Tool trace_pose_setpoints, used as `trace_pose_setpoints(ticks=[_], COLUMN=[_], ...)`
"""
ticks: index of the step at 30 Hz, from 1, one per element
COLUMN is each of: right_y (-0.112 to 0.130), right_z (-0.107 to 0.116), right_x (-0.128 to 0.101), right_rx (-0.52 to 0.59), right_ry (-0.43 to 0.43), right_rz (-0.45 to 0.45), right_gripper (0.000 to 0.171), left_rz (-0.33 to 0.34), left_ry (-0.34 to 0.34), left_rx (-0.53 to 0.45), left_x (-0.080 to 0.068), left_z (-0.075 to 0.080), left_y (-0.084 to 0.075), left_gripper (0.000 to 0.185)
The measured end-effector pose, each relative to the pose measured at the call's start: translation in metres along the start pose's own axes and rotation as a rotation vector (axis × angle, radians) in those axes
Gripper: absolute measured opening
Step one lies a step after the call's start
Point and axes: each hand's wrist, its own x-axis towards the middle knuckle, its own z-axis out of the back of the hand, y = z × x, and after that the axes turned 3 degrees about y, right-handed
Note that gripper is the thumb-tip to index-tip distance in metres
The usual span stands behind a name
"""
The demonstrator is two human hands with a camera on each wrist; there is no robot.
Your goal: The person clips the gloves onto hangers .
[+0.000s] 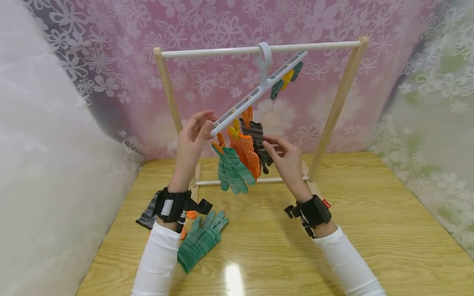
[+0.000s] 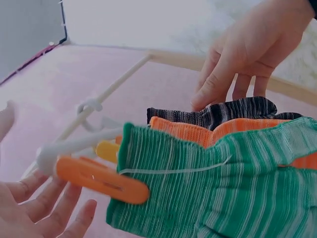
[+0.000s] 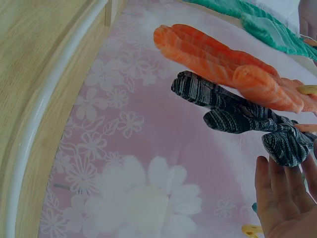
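Head view shows a white clip hanger (image 1: 259, 92) tilted on the rail of a wooden rack (image 1: 344, 94) at the table's far edge. The left hand (image 1: 192, 142) pinches its lower end. 3 gloves hang clipped there: a green glove (image 1: 231, 172), an orange glove (image 1: 244, 150) and a dark striped glove (image 1: 257, 142). The right hand (image 1: 286, 158) has relaxed, nearly straight fingers, its fingertips touching the striped glove. Near the table's (image 1: 370, 230) left edge lie a second green glove (image 1: 201, 240) and a grey glove (image 1: 148, 213).
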Motion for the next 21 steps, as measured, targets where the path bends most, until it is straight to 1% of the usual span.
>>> trace_pose_setpoints(ticks=[3,6,10,16,21], right_y=[0.000,-0.001,-0.003,-0.007,-0.008], right_z=[-0.002,-0.004,-0.004,0.000,0.003], right_x=[-0.002,-0.005,-0.008,-0.011,-0.013], right_rx=[-0.002,-0.014,-0.020,-0.005,-0.014], right_ry=[0.005,0.012,0.022,0.012,0.003], right_rz=[-0.003,-0.001,0.001,-0.009,-0.019], right_gripper=[0.027,0.027,0.027,0.025,0.023], left_rz=[-0.017,-0.011,-0.002,0.023,0.019], left_ry=[-0.001,-0.042,-0.100,-0.132,-0.177], left_rx=[0.062,0.103,0.118,0.116,0.127], left_x=[-0.002,-0.002,0.000,0.001,0.004], left_z=[-0.001,0.000,0.002,0.007,0.012], left_y=[-0.003,-0.003,-0.001,0.000,0.004], left_gripper=[0.049,0.047,0.042,0.039,0.038])
